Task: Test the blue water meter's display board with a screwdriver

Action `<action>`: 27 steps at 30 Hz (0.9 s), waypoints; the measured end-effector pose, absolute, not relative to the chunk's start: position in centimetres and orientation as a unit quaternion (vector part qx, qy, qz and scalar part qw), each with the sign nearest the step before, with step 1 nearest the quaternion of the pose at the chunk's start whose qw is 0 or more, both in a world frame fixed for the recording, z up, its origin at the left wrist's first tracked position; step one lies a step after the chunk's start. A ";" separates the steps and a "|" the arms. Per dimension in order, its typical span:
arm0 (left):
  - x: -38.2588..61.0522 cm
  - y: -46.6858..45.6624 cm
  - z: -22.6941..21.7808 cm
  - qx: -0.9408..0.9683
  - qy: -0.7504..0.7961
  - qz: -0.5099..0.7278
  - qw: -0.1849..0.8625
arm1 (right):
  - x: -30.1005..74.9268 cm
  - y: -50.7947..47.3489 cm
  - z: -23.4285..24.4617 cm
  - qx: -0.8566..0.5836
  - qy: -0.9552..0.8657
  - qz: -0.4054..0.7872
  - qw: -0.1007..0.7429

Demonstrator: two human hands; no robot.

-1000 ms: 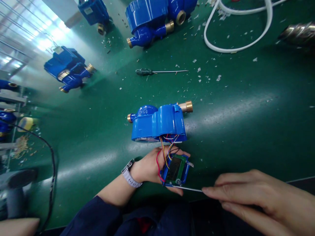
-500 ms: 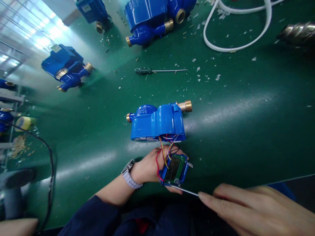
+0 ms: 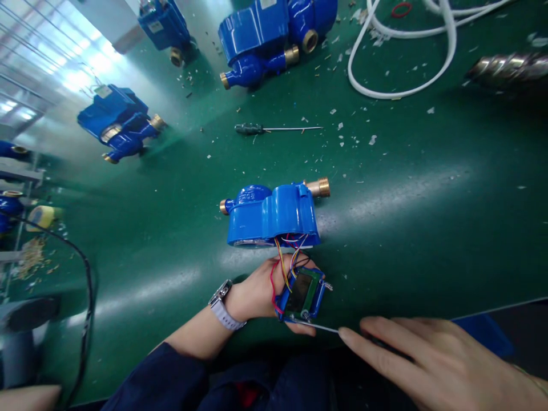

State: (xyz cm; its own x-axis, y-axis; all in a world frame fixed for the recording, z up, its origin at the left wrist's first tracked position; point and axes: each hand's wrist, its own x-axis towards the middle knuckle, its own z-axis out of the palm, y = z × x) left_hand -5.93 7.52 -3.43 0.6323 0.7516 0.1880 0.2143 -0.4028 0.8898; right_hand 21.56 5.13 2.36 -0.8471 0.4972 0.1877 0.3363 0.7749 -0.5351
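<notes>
My left hand (image 3: 257, 291), with a watch on its wrist, is closed around a circuit board with a dark display (image 3: 302, 292) in a blue frame. Red, yellow, white and black wires (image 3: 282, 265) run from the board into a blue water meter (image 3: 274, 217) with brass ends, which lies just beyond the hand. At the right, my right hand (image 3: 428, 359) grips a screwdriver (image 3: 323, 327). Only its thin metal shaft shows; the handle is hidden. The shaft's tip touches or nearly touches the board's near edge, by a screw.
Another screwdriver (image 3: 250, 129) lies farther back. More blue meters (image 3: 252, 34) stand beyond it and at the left. A white cable (image 3: 402, 96), a spiral metal piece (image 3: 509, 67), yellow tape (image 3: 40, 217) and a black cord (image 3: 89, 285) are around. Another person's arm (image 3: 29, 398) enters lower left.
My right hand has shifted slightly left and its fingers are spread a little more around the screwdriver. The view has tilted slightly; the board and meter stay nearly in place.
</notes>
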 end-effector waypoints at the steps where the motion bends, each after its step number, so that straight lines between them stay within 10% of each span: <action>1: -5.9 7.5 -3.5 0.782 0.311 0.294 0.452 | 21.5 4.9 2.2 -0.219 -0.933 0.233 0.167; 8: -6.0 7.5 -3.9 0.775 0.329 0.299 0.450 | 20.1 4.1 2.6 -0.376 -0.771 0.469 0.212; 15: -5.9 7.6 -3.4 0.793 0.321 0.287 0.432 | 21.5 5.1 1.8 -0.209 -0.934 0.230 0.174; 21: -5.9 7.5 -3.4 0.776 0.328 0.304 0.444 | 20.3 4.4 2.2 -0.377 -0.764 0.477 0.216; 27: -6.0 7.4 -3.8 0.780 0.322 0.295 0.449 | 20.9 5.5 2.1 -0.230 -0.925 0.238 0.185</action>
